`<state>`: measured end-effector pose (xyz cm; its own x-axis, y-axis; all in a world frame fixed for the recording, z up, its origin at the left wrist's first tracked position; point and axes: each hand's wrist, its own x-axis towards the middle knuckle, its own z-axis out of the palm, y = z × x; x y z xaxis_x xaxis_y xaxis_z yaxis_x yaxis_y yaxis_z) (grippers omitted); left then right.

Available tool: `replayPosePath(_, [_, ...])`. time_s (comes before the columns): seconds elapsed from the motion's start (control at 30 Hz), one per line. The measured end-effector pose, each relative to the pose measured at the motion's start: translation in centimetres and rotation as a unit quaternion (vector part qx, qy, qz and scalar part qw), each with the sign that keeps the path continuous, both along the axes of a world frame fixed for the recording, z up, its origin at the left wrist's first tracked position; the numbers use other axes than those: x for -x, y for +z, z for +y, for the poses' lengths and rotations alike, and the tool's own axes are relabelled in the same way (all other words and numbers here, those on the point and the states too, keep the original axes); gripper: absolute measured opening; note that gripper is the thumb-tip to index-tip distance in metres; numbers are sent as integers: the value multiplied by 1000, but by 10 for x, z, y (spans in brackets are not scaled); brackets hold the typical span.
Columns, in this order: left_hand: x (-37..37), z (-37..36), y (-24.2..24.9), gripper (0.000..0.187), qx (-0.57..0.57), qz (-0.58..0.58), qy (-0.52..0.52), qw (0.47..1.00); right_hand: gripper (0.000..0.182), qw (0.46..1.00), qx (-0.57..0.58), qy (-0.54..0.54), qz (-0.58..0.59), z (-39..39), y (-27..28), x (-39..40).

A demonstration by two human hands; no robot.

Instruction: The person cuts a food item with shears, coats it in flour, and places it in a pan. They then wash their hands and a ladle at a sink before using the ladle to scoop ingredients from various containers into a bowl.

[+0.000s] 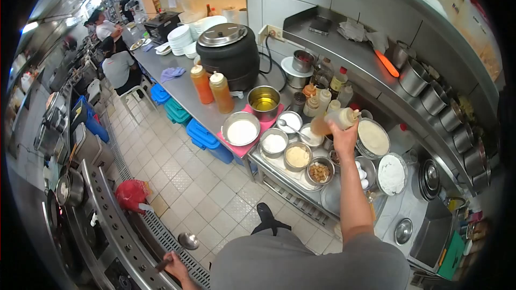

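Note:
My right hand (345,133) is wrapped round a clear squeeze bottle (323,125) of light brown liquid, tilted on its side above the counter. Around it stand a metal bowl of pale batter (373,138), a bowl of white powder (392,174), and several small bowls, one with yellow powder (298,157) and one with brown chunks (319,172). Down at the left, my left hand (175,266) is closed round the dark handle of a ladle (188,241), beside the stove's front. The ladle's bowl hangs over the floor; its contents, if any, cannot be made out.
A black soup kettle (228,53) and orange sauce bottles (202,84) stand farther along the counter. The stove (107,225) holds a pot (70,188). A red bag (132,196) lies near the floor drain. Two people (119,65) are in the background. A sink (432,233) is at right.

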<state>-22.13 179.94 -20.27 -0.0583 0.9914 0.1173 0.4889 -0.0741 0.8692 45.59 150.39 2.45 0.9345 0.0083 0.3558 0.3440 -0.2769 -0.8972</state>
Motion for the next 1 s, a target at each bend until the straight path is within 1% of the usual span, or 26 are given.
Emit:
replayPosePath(0.07, [-32, 40, 12, 13, 33, -62, -19, 997, 73, 996, -47, -75, -4, 2, -30, -56])
replayPosePath(0.1, [-54, 51, 28, 13, 31, -59, -23, 998, 73, 996, -48, -80, -1, 7, -38, -73])
replayPosePath(0.17, [-85, 70, 64, 11, 47, -66, 13, 997, 71, 988, 81, -123, -40, 13, -59, -95])
replayPosePath(0.2, [-98, 78, 75, 13, 45, -86, 21, 995, 70, 980, 106, -126, -110, 19, -66, -100])
replayPosePath(0.23, [-111, 83, 86, 13, 47, -81, 16, 995, 70, 980, 108, -131, -106, 23, -72, -103])
replayPosePath(0.3, [-134, 91, 109, 16, 10, -63, -8, 998, 70, 984, 114, -119, -73, 32, -77, -104])
replayPosePath(0.37, [-149, 100, 114, 19, 1, -71, -19, 997, 71, 984, 120, -120, -54, 35, -90, -110])
replayPosePath(0.43, [-169, 100, 122, 19, -2, -66, -7, 998, 71, 984, 128, -115, -52, 36, -97, -115])
replayPosePath(0.47, [-173, 103, 123, 19, 0, -67, -10, 998, 71, 983, 129, -118, -53, 37, -100, -117])
replayPosePath(0.57, [-183, 110, 122, 20, 9, -46, -24, 999, 71, 975, 182, -124, -11, 43, -105, -117])
replayPosePath(0.63, [-189, 114, 118, 21, 0, -52, -33, 998, 72, 962, 236, -135, 22, 46, -101, -113])
replayPosePath(0.7, [-196, 117, 116, 21, -23, -69, -39, 997, 70, 957, 253, -142, 24, 45, -101, -114])
replayPosePath(0.73, [-193, 117, 116, 20, -45, -82, -39, 995, 69, 959, 251, -127, 38, 43, -103, -114])
replayPosePath(0.8, [-193, 121, 125, 19, -34, -77, -24, 996, 66, 965, 234, -88, 75, 35, -108, -115])
replayPosePath(0.83, [-191, 123, 128, 18, -24, -78, -14, 997, 66, 965, 237, -82, 78, 29, -108, -111])
replayPosePath(0.87, [-177, 132, 124, 17, 13, -98, -26, 995, 61, 964, 242, -83, 68, 22, -102, -103])
replayPosePath(0.9, [-173, 137, 131, 17, 15, -96, -21, 995, 57, 963, 247, -85, 57, 18, -94, -92])
replayPosePath(0.93, [-172, 139, 144, 18, 5, -118, -21, 993, 53, 951, 274, -65, 123, 16, -80, -79])
replayPosePath(0.97, [-166, 141, 151, 19, -3, -137, -20, 990, 53, 950, 280, -59, 127, 19, -87, -67])
replayPosePath(1.0, [-157, 152, 155, 22, 22, -138, -28, 990, 52, 943, 276, 0, 183, 24, -92, -53])
